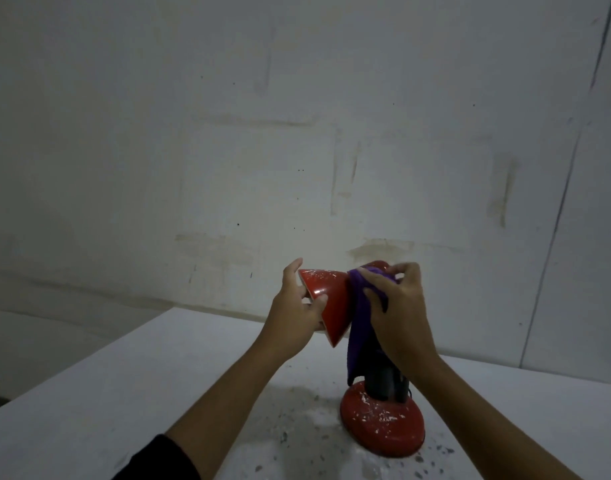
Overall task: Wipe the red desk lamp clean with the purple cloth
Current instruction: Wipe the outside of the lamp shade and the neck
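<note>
Hands [299, 308] around lamp [331, 306], cloth [359, 317]

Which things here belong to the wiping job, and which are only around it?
For the job: red desk lamp, purple cloth, left hand gripping the shade, right hand holding the cloth.

Only around: white table, stained wall, dark specks on the table.
</note>
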